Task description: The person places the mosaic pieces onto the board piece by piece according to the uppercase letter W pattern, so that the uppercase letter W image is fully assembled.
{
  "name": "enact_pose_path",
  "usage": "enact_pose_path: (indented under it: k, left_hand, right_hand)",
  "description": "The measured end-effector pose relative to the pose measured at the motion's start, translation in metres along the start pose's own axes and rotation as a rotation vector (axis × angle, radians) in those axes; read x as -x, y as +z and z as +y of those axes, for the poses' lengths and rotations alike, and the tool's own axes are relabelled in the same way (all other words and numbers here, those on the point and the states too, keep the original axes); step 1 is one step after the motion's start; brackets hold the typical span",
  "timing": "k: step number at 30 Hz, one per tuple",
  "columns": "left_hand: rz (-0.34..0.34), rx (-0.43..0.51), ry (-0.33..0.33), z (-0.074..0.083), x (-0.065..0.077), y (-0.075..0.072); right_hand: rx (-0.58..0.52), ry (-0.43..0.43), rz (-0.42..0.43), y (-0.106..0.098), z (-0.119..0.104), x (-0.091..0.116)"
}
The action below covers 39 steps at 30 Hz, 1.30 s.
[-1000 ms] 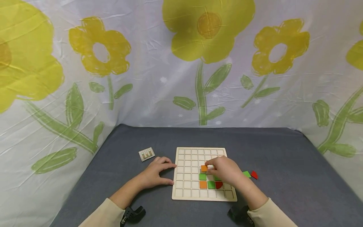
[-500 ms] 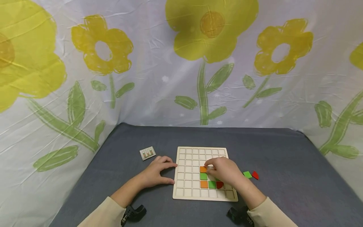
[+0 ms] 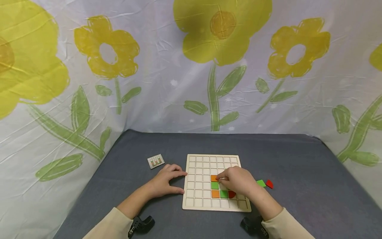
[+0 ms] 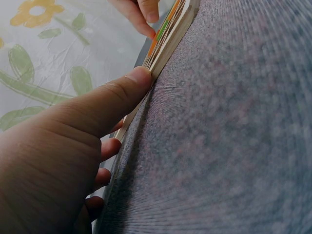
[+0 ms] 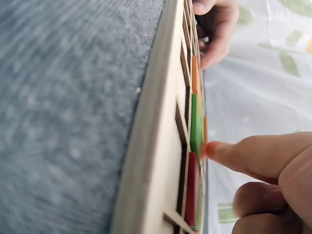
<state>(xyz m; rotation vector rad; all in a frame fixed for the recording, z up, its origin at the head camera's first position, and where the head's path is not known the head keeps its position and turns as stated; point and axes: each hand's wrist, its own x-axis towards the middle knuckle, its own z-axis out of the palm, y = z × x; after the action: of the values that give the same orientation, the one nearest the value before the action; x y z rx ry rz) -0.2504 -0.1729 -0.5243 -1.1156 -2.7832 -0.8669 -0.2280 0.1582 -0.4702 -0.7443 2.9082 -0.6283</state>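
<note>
A pale wooden grid board (image 3: 195,193) lies flat on the table. My left hand (image 3: 162,182) spans its left edge, thumb and fingertips touching the rim. My right hand (image 3: 237,181) is over the board, its index fingertip touching an orange square tile (image 3: 213,178) that lies in a cell. The thumb is close beside. Below that tile are a green square tile (image 3: 214,185) and another orange square tile (image 3: 215,194). To the right in the lower row are a green tile (image 3: 223,194) and a red rounded tile (image 3: 231,194). My right hand hides some cells.
A loose green tile (image 3: 261,183) and a red wedge-shaped tile (image 3: 269,184) lie right of the board, near my right forearm. A small card with a printed grid (image 3: 156,161) lies behind my left hand. A flower-printed cloth (image 3: 161,99) hangs beyond the dark table (image 3: 286,159).
The orange tile, pinched above the board a second ago, now lies in its cell. My right fingers have shifted from holding it to touching its right side. My left hand stays at the rim.
</note>
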Motion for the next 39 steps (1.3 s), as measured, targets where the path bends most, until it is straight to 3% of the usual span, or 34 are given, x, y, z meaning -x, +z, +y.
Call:
enact_pose_path:
  k: [8,13,21,28,39]
  left_hand:
    - [0.005,-0.016,0.013,0.0,0.0,0.0]
    - [-0.013,-0.004,-0.013,0.002,0.001,-0.002]
    - [-0.025,0.0,-0.03,0.003,0.0,-0.003]
    - [-0.024,-0.002,-0.033,0.002,0.001,-0.003]
    - [-0.022,-0.004,-0.028,0.002,0.001,-0.002]
  right_hand:
    - [0.03,-0.067,-0.022,-0.006,-0.001,0.004]
    - [0.023,-0.117,-0.039,-0.007,0.002,0.005]
    - [0.021,-0.102,-0.027,-0.008,0.001,0.006]
    - [-0.016,-0.028,-0.01,-0.021,0.009,0.007]
    - [-0.231,0.201,-0.053,-0.049,0.052,0.018]
